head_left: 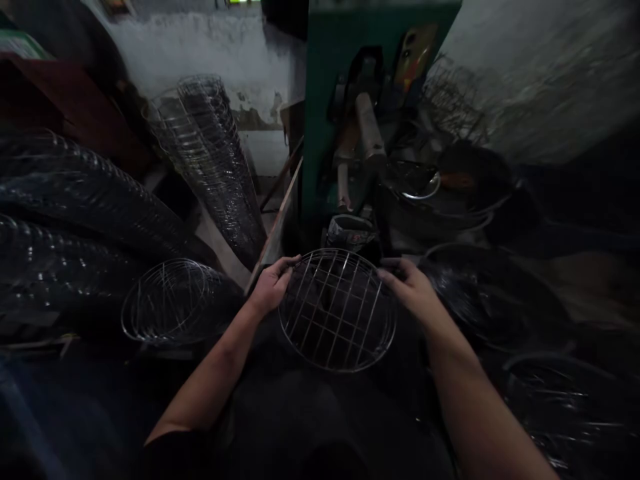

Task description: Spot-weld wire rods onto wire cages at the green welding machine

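A round wire rack (338,310) with crossing bars is held in front of me, tilted, at the middle of the view. My left hand (273,283) grips its upper left rim between thumb and fingers. On the upper right rim, my right hand (404,280) pinches the wire with thumb and fingers. Just beyond the rack stands a green machine (320,100) with a metal cylinder (370,127) and a small grey container (351,230) low at its front.
Tall stacks of round wire pieces (215,160) lean at the left, with a loose wire basket shape (170,300) nearer. Right of the machine are a dark basin (450,220) and wire parts (555,387). A thin board edge (280,217) slants left of the machine.
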A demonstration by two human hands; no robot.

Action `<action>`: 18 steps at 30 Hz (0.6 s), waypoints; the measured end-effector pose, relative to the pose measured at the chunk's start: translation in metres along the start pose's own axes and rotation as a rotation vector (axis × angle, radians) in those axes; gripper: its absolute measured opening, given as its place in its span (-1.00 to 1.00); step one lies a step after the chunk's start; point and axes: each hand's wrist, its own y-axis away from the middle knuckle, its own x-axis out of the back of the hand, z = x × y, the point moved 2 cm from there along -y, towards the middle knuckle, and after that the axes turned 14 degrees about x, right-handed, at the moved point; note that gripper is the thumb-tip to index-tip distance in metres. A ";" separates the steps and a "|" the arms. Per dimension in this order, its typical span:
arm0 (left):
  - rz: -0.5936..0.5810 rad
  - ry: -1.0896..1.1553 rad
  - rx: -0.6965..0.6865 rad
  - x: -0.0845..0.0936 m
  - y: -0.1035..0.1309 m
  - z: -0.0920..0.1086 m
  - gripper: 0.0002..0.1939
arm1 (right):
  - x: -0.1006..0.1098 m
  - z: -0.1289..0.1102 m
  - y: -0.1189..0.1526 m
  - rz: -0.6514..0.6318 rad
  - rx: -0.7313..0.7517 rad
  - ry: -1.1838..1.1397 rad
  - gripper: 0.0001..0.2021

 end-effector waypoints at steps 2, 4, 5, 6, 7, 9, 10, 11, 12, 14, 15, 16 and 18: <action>0.018 0.035 0.045 0.000 0.000 -0.002 -0.64 | -0.003 0.002 -0.004 -0.016 0.013 -0.044 -0.63; 0.026 0.080 0.090 -0.001 0.000 -0.003 -0.60 | -0.005 0.002 -0.007 -0.027 0.033 -0.051 -0.65; 0.026 0.098 0.101 -0.002 0.000 -0.003 -0.59 | -0.007 0.002 -0.008 -0.030 0.039 -0.055 -0.66; 0.025 0.113 0.104 -0.002 0.000 -0.003 -0.58 | -0.007 0.002 -0.009 -0.033 0.041 -0.062 -0.67; 0.022 0.123 0.103 -0.003 0.000 -0.003 -0.58 | -0.008 0.003 -0.010 -0.039 0.039 -0.071 -0.68; 0.019 0.150 0.102 -0.005 0.001 -0.002 -0.59 | -0.010 0.006 -0.012 -0.044 0.033 -0.086 -0.68; 0.017 0.167 0.106 -0.005 0.000 -0.001 -0.59 | -0.010 0.007 -0.013 -0.044 0.028 -0.094 -0.68; 0.019 0.181 0.115 -0.005 0.000 0.000 -0.58 | -0.011 0.009 -0.015 -0.046 0.017 -0.110 -0.67; 0.025 0.187 0.127 -0.005 0.000 0.001 -0.58 | -0.012 0.010 -0.016 -0.053 0.005 -0.135 -0.67; 0.035 0.172 0.144 -0.005 0.000 0.003 -0.56 | -0.013 0.010 -0.021 -0.048 -0.001 -0.185 -0.67; 0.039 0.151 0.144 -0.005 0.000 0.004 -0.56 | -0.013 0.008 -0.025 -0.040 0.008 -0.199 -0.67; 0.043 0.126 0.135 -0.005 0.000 0.005 -0.57 | -0.012 0.006 -0.029 -0.036 0.023 -0.204 -0.67; 0.052 0.082 0.093 -0.004 0.000 0.008 -0.60 | -0.013 0.001 -0.037 -0.062 0.050 -0.198 -0.66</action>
